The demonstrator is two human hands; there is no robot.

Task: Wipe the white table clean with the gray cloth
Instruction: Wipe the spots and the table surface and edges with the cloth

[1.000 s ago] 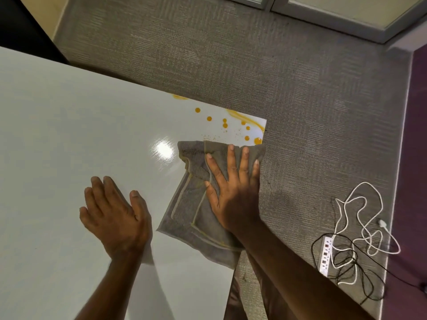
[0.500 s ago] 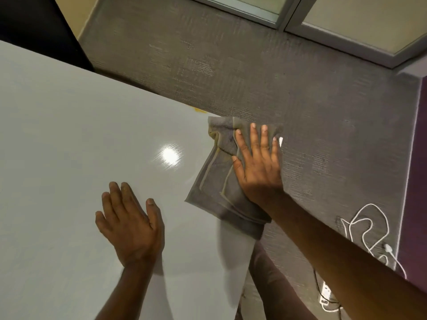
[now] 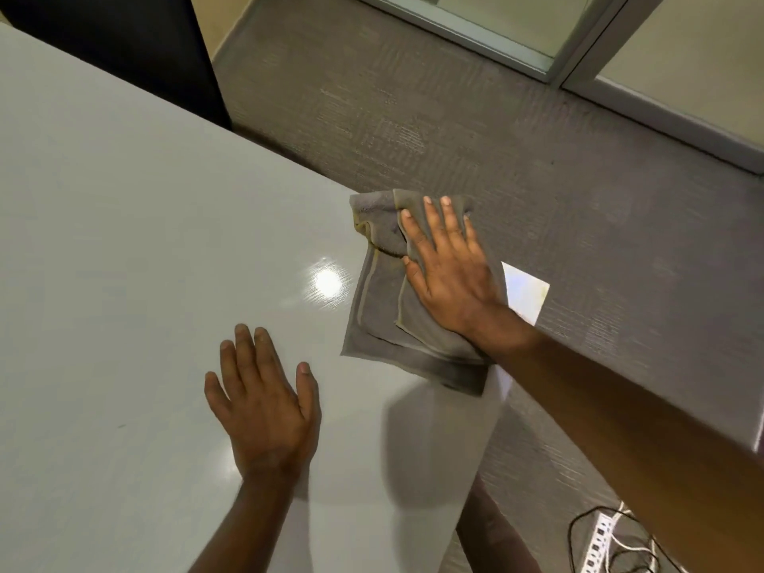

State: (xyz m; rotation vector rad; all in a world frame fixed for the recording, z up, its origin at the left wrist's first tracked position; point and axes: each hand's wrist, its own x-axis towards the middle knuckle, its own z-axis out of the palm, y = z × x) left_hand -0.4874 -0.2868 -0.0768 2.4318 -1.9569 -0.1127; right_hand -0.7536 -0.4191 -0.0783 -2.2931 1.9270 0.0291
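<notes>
The gray cloth [image 3: 382, 312] lies folded over the far right corner area of the white table [image 3: 124, 241], its far edge stained yellow and hanging slightly past the table's far edge. My right hand [image 3: 448, 266] presses flat on the cloth, fingers spread toward the far edge. My left hand [image 3: 264, 401] rests flat on the bare tabletop, nearer and to the left of the cloth, holding nothing. The table corner [image 3: 527, 297] shows just right of my right hand, with a faint yellowish smear. No orange drops are visible.
Gray carpet [image 3: 537, 159] surrounds the table to the right and beyond. A white power strip with tangled cables [image 3: 599, 539] lies on the floor at the lower right. A dark panel [image 3: 124, 47] stands past the table's far edge, and glass partitions [image 3: 620, 47] run along the top right.
My right hand has pushed the cloth over the orange drops near the corner and then slid it left along the far edge, uncovering the corner. My left hand stays flat on the table.
</notes>
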